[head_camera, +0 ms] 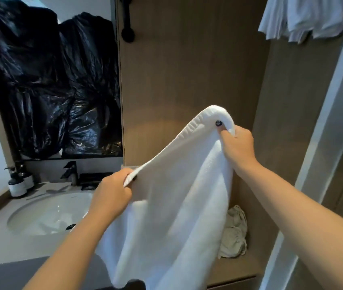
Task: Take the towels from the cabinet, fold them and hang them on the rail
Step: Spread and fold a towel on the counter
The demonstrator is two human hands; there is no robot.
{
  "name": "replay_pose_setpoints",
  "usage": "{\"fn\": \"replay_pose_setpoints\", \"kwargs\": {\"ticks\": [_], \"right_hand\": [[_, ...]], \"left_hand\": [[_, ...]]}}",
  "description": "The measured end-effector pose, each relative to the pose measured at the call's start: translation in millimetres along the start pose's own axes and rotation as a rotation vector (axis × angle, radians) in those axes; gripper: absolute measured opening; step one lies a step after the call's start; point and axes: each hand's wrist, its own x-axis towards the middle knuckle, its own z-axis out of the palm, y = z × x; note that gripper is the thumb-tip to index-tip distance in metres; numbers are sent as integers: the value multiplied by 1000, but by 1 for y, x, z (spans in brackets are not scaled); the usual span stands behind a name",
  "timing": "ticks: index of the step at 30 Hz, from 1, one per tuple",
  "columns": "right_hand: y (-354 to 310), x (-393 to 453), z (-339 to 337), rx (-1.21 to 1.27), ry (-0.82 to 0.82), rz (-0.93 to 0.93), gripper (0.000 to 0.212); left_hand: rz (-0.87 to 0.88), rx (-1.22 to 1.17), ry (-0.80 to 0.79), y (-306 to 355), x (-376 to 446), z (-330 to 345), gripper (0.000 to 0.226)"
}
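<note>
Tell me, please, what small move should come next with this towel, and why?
Probably bring the right hand across to the left hand to fold the towel in half: both hands grip its top edge and it hangs open, unfolded.

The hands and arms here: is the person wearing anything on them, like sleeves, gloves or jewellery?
Both forearms are bare as far as the picture shows, with no sleeves in view. The left hand and the right hand wear no gloves, and no watch, bracelet or ring is visible. The one marking is dark nail polish, clearest on a right fingertip showing against the white towel.
</note>
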Motion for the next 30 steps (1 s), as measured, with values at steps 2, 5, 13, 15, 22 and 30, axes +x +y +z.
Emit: {"fn": "replay_pose_setpoints", "kwargs": {"ticks": [2, 5, 13, 15, 22, 30], "right_hand": [[2, 15, -17, -12, 58, 19, 35], [10, 25, -32, -155, 39, -4, 41], [30, 11, -30, -161, -112, 25, 29], [31, 5, -24, -168, -205, -13, 15], [44, 10, -42, -433, -315, -161, 26], [98, 36, -102, -500, 70, 228, 48]], "left_hand": [[-83, 40, -25, -20, -2, 6, 32], [-159, 13, -5, -45, -11, 13, 33], [-171, -303, 177, 14, 12, 19, 35], [-125, -368, 140, 44, 19, 23, 39], [48, -276, -48, 98, 36, 25, 40], [58, 66, -104, -1, 57, 29, 16]]}}
